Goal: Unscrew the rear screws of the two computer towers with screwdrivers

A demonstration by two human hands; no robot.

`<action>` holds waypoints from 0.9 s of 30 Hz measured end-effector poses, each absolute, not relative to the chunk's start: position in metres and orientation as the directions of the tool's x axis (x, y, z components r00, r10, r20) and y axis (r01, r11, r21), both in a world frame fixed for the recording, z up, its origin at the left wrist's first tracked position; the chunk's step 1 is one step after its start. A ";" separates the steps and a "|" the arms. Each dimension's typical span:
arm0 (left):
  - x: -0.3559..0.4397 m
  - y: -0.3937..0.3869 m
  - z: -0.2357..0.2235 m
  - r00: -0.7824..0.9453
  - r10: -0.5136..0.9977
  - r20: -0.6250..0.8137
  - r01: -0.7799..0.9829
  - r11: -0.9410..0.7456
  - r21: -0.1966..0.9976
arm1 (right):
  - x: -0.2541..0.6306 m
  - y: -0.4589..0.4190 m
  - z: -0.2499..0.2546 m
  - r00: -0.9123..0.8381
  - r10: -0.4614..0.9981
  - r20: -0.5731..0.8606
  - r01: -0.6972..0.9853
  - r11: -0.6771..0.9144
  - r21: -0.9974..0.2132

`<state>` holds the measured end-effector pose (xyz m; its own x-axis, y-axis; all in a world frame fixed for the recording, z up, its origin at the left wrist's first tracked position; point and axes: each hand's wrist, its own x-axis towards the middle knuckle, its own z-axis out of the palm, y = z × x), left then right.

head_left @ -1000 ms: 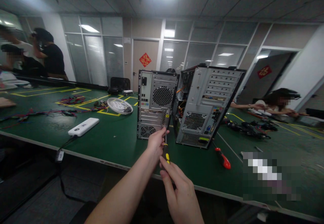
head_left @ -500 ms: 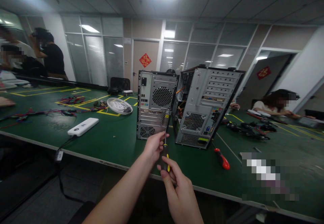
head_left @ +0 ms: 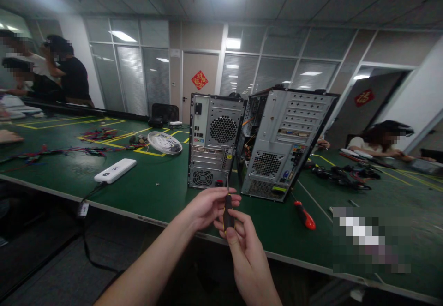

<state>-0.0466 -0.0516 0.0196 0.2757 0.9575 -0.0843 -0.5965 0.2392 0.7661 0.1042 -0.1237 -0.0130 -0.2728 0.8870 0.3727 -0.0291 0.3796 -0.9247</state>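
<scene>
A black-and-yellow screwdriver (head_left: 229, 216) points up at the lower right edge of the smaller computer tower (head_left: 207, 163), whose rear panel faces me. My right hand (head_left: 247, 246) grips its handle between thumb and fingers. Higher up, the curled fingers of my left hand (head_left: 207, 207) are around the top of the handle and the lower shaft. Whether the tip sits in a screw is too small to make out. A larger computer tower (head_left: 265, 147) stands just to the right, its left side open with wires inside.
On the green table (head_left: 166, 190) lie a red-and-black screwdriver (head_left: 305, 215), a white power bank (head_left: 116, 171) with a cable, a white round grille (head_left: 164, 142) and black cables (head_left: 341, 176). A person (head_left: 377, 142) sits at right; others are at far left.
My left hand has slid down from the shaft near the tower to the top of the handle, uncovering the red-and-black socket. The screwdriver handle has turned; its yellow stripe has shifted.
</scene>
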 end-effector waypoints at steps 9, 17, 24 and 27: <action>-0.058 -0.060 0.017 0.338 0.940 -0.041 -0.556 0.235 0.797 | 0.105 -0.127 -0.007 -0.257 0.875 0.410 0.132 0.452 -0.882; -0.050 -0.061 0.009 0.266 0.964 -0.021 -0.596 0.182 0.782 | 0.110 -0.136 0.001 -0.314 0.742 0.593 0.555 0.650 -0.520; -0.054 -0.053 0.008 0.073 0.997 0.041 -0.374 -0.010 0.928 | 0.108 -0.133 -0.004 -0.322 0.696 0.641 0.622 0.667 -0.411; -0.076 -0.038 0.007 -0.354 0.851 0.388 0.102 -0.378 0.920 | 0.109 -0.132 -0.005 -0.300 0.687 0.662 0.644 0.658 -0.390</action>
<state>-0.0757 -0.0384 0.0073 -0.3542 0.8507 0.3884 0.1019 -0.3778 0.9203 0.1087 -0.1324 -0.0055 -0.3005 0.6869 0.6618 0.6441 0.6578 -0.3903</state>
